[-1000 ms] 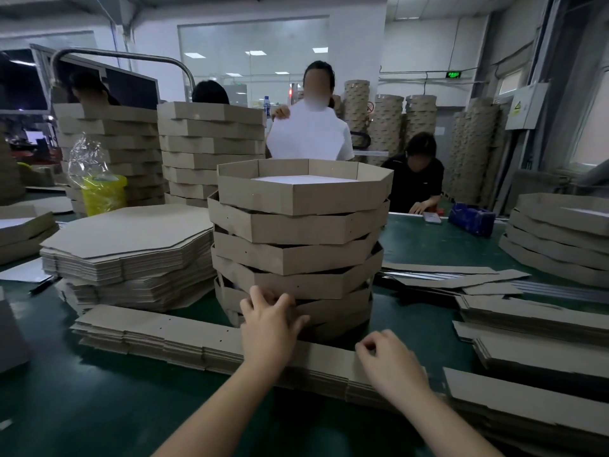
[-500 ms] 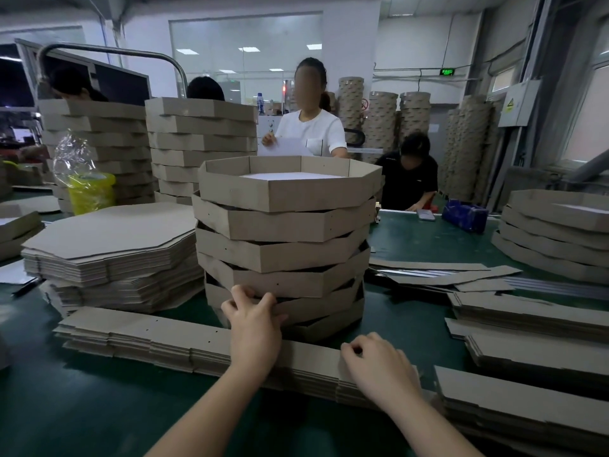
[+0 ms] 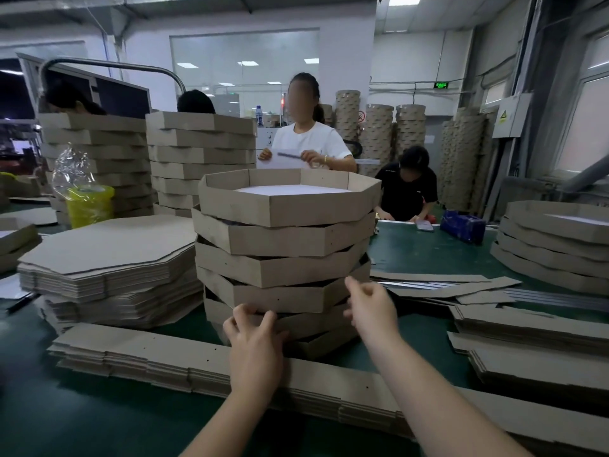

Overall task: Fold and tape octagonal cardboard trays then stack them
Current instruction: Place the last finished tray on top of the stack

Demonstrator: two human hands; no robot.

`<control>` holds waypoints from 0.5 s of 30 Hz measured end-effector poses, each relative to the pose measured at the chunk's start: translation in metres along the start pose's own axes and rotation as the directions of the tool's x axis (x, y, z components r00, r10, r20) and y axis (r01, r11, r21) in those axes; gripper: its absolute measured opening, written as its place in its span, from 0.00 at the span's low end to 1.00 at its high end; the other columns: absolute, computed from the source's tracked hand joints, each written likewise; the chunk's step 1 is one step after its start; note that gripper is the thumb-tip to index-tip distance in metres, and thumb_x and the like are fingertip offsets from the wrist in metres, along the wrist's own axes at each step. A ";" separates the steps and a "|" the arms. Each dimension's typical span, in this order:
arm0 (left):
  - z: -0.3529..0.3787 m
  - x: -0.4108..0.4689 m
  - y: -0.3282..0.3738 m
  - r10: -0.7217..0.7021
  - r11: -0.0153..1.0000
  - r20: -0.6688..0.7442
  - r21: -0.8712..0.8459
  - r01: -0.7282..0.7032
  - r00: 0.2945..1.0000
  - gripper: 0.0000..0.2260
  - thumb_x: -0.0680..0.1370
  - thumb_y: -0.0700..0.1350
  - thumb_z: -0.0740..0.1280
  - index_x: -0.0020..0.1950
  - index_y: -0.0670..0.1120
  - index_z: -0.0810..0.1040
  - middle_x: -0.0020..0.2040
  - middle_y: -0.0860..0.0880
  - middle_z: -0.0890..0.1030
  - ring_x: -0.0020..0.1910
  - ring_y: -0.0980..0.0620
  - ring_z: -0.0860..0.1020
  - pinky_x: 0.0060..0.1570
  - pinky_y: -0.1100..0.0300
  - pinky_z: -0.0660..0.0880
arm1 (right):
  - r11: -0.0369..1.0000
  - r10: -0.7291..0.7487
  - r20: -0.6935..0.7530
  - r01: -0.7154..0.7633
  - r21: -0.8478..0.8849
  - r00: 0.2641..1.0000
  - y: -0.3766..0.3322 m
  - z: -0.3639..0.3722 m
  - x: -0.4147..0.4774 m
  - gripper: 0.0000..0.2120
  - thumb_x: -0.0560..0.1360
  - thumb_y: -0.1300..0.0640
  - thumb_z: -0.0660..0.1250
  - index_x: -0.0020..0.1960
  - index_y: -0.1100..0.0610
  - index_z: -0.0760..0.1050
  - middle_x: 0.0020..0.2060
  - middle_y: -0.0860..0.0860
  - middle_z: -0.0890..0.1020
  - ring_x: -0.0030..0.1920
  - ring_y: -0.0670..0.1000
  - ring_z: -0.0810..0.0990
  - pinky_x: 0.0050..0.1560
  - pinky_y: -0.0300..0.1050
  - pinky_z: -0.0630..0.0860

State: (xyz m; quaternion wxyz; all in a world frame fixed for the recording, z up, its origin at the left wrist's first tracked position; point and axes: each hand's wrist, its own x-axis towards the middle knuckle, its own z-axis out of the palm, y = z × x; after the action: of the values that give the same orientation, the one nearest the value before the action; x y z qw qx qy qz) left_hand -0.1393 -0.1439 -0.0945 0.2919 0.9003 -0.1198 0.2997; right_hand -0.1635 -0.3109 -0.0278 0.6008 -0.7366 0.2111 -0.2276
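The left hand (image 3: 255,338) reaches straight forward from a bare forearm that comes up from the bottom edge. Its fingers are spread and laid flat against the wall of one of the lowest trays, with the thumb out to the left; it holds nothing. The right hand (image 3: 371,308) is raised a little higher on a forearm angled in from the lower right. Its fingers are loosely curled and empty, with the forefinger pointing up toward the right flank of the same pile. Whether it touches the cardboard cannot be told.

Both hands meet the stack of folded octagonal trays (image 3: 283,268), which stands on the green table (image 3: 82,420) directly ahead, each tray turned slightly from the next. The top tray (image 3: 290,209) holds a white sheet (image 3: 293,190).

Just in front of the stack, under the left wrist, lies a long pile of flat cardboard strips (image 3: 141,357). To the left is a pile of flat octagonal sheets (image 3: 108,252). More strips (image 3: 534,331) lie to the right, and beyond them is a second stack of trays (image 3: 553,245). Further stacks and several people are at the far side.
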 end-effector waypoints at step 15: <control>0.001 0.000 -0.004 0.012 0.999 0.015 0.034 -0.013 1.000 0.09 0.76 0.47 0.69 0.54 0.46 0.77 0.63 0.42 0.65 0.60 0.39 0.63 0.45 0.52 0.74 | 0.635 -0.479 0.313 0.570 -0.522 0.820 -0.034 -0.020 0.052 0.04 0.80 0.52 0.62 0.54 0.49 0.69 0.40 0.45 0.73 0.42 0.50 0.73 0.37 0.45 0.66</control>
State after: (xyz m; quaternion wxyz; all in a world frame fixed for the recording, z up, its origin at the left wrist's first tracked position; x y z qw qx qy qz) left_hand -0.1372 -0.1416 -0.0965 0.2739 0.9065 -0.1224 0.2970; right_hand -0.1314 -0.3505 0.0137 0.2602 -0.9298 0.0036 -0.2603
